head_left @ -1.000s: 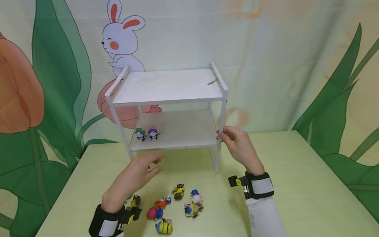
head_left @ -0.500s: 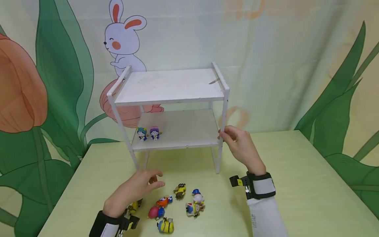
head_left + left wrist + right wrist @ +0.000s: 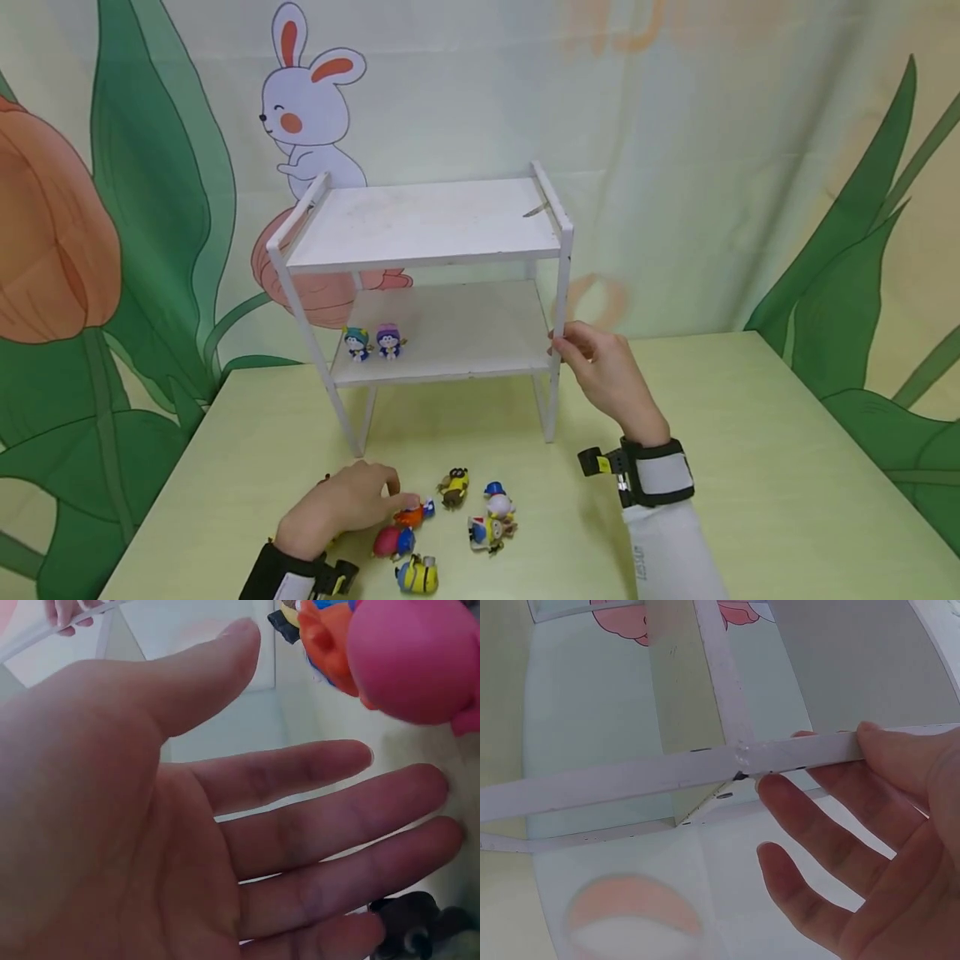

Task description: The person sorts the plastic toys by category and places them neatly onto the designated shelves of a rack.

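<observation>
Orange figure (image 3: 412, 514) first, since that's where the action is: it's lying on the surface, left of centre, in front of the shelf, right by the thumb of the left hand (image 3: 352, 504). Can't tell if they're actually touching. From the left wrist view the fingers (image 3: 337, 817) are spread wide and not holding anything.

What's changed: a second ago that hand was up near the shelf's front-left leg, now it's dropped down among the toys. So I'd say it has gone from hovering to being within reach of one, but nothing's picked up yet.

Just beside the orange one is a pink figure (image 3: 392, 542), with a blue-and-yellow figure (image 3: 416, 575) beyond it, further from the shelf. A brown-and-yellow figure (image 3: 453, 489) lies over towards the shelf, and a white figure (image 3: 498, 500) with a blue hat sits off to the right.

The right hand (image 3: 603, 367) hasn't really budged, thumb and fingers closed round the right front post (image 3: 562, 292) of the white shelf (image 3: 435, 221). On its lower board, by the left edge, a green-hatted figure (image 3: 357, 343) and a purple-hatted figure (image 3: 389, 342) stand side by side, same as before.
</observation>
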